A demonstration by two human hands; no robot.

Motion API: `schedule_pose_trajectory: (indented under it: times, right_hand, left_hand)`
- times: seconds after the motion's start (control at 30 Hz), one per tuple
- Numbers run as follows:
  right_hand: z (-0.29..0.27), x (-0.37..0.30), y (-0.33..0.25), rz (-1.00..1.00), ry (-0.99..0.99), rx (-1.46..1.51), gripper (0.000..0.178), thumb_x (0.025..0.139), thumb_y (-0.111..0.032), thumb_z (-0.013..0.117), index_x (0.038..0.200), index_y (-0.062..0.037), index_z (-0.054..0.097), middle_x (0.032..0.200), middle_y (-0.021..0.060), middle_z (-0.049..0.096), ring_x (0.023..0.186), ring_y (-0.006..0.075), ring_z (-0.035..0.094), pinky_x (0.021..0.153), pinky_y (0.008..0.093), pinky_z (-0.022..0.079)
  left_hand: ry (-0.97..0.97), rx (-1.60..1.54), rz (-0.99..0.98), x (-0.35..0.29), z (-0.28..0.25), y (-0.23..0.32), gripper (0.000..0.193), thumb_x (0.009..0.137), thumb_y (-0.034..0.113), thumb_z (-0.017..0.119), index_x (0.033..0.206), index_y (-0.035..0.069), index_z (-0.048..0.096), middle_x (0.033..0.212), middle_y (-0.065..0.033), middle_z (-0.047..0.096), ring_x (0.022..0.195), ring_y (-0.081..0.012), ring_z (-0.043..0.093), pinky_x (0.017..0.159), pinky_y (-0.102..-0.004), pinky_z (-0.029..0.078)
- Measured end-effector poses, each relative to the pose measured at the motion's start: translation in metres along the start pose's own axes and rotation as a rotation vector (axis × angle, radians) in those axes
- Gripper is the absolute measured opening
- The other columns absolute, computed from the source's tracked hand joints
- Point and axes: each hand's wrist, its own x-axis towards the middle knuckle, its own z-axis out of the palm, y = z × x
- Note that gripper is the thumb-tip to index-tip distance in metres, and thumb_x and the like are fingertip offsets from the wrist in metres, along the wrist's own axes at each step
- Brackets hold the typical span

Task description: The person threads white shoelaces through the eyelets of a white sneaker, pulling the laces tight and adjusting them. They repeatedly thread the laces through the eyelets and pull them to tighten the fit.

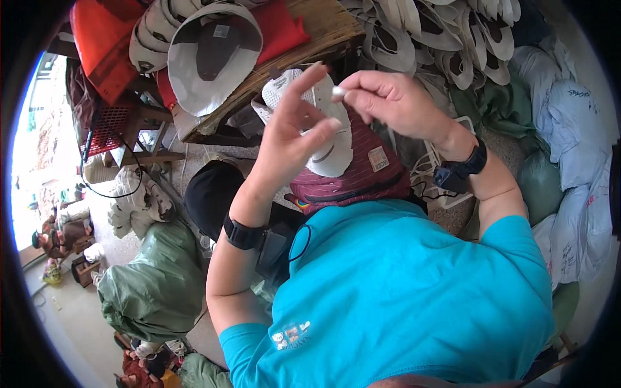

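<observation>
My left hand [294, 126] is raised over my lap with its index finger and thumb spread apart, and I see nothing between them. My right hand [394, 100] pinches a small white piece [338, 93] between thumb and fingertips; its kind is too small to tell. Below and between both hands lies a white shoe upper [336, 160] with a perforated part, resting on a maroon striped cloth [362, 184] across my lap. The left hand covers some of the upper. Neither hand visibly grips it.
Pale shoe uppers [217, 58] sit stacked on a wooden bench [317, 19] beside red cloth [281, 32]. More uppers [394, 48] pile up at the far right. White sacks [572, 136] stand right, a green sack [155, 284] left. People [61, 236] sit at far left.
</observation>
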Motion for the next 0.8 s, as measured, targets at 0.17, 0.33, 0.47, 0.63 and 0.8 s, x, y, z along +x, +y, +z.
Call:
schedule_pose_trajectory:
  times: [0.17, 0.33, 0.47, 0.63, 0.8]
  right_hand:
    - [0.004, 0.009, -0.024, -0.129, -0.019, -0.070, 0.017, 0.100, -0.013, 0.057, 0.110, -0.0016, 0.065, 0.093, -0.0026, 0.065, 0.086, 0.0030, 0.057, 0.075, 0.0191, 0.046]
    - [-0.039, 0.007, -0.001, -0.055, 0.333, -0.154, 0.016, 0.100, -0.013, 0.057, 0.105, -0.0008, 0.066, 0.097, -0.0016, 0.066, 0.092, 0.0036, 0.057, 0.084, 0.0192, 0.045]
    - [-0.075, 0.000, 0.025, 0.001, 0.466, -0.197, 0.017, 0.099, -0.014, 0.056, 0.103, -0.0011, 0.066, 0.097, -0.0020, 0.066, 0.095, 0.0047, 0.057, 0.088, 0.0204, 0.042]
    - [-0.121, -0.004, 0.067, 0.100, 0.491, -0.908, 0.026, 0.096, -0.022, 0.058, 0.107, 0.0007, 0.067, 0.098, 0.0163, 0.070, 0.092, 0.0336, 0.065, 0.081, 0.0373, 0.050]
    - [-0.004, 0.019, -0.002, -0.165, 0.142, -0.403, 0.028, 0.091, 0.001, 0.046, 0.116, -0.0002, 0.058, 0.111, 0.0096, 0.060, 0.104, 0.0199, 0.057, 0.095, 0.0328, 0.044]
  left_hand:
    - [-0.094, -0.036, -0.122, -0.004, -0.017, 0.015, 0.035, 0.097, 0.016, 0.063, 0.128, 0.002, 0.057, 0.099, 0.0020, 0.062, 0.084, -0.0039, 0.053, 0.074, -0.0212, 0.044]
    - [0.060, 0.099, -0.165, -0.035, -0.058, 0.025, 0.021, 0.101, 0.020, 0.057, 0.103, 0.003, 0.070, 0.079, 0.0088, 0.052, 0.074, -0.0006, 0.042, 0.066, -0.0182, 0.034]
    - [0.155, 0.143, -0.173, -0.068, -0.078, 0.020, 0.024, 0.102, 0.020, 0.054, 0.097, 0.001, 0.068, 0.076, 0.0079, 0.047, 0.073, -0.0030, 0.042, 0.067, -0.0196, 0.035]
    - [0.256, 0.500, -0.015, -0.102, -0.072, 0.010, 0.014, 0.090, 0.016, 0.067, 0.097, 0.004, 0.071, 0.090, -0.0059, 0.063, 0.092, -0.0203, 0.055, 0.081, -0.0325, 0.046]
    - [0.009, 0.449, 0.126, -0.046, -0.042, -0.002, 0.024, 0.093, 0.021, 0.065, 0.106, 0.002, 0.069, 0.091, -0.0194, 0.069, 0.081, -0.0252, 0.068, 0.075, -0.0370, 0.053]
